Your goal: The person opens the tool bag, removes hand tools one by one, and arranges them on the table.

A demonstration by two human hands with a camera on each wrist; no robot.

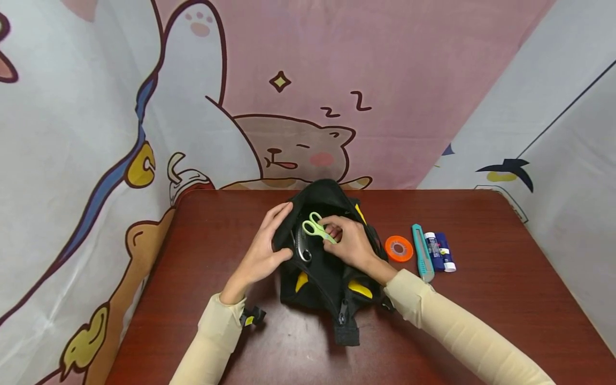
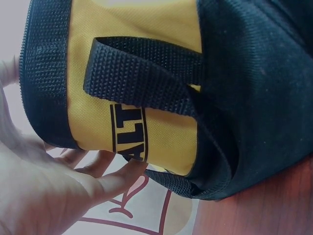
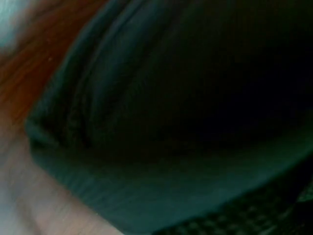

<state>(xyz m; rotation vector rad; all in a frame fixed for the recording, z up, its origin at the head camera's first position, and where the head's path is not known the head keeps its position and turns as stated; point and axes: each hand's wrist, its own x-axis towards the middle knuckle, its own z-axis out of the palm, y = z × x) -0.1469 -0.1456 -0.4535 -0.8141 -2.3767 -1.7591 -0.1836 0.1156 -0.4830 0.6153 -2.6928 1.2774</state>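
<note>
A black tool bag [image 1: 315, 291] with yellow patches stands unzipped on the table. My left hand [image 1: 262, 246] holds its left rim, thumb at the opening and fingers along the outside. The left wrist view shows that hand [image 2: 58, 181] against the bag's yellow end panel [image 2: 171, 142], beside a black webbing loop [image 2: 137, 73]. Inside the mouth of the bag, my right hand [image 1: 353, 243] pinches light green scissors [image 1: 314, 227], handles upward. A silver metal tool [image 1: 301, 246] with a hole at one end lies by the left inner wall. Dark bag fabric [image 3: 171, 186] fills most of the right wrist view.
Right of the bag on the brown table [image 1: 505, 299] lie a roll of orange tape [image 1: 399, 248], a teal box cutter [image 1: 422, 253] and two blue-and-white glue sticks [image 1: 433, 251]. A black strap end [image 1: 253, 316] lies by the left wrist. A cartoon-print cloth [image 1: 399, 64] hangs behind.
</note>
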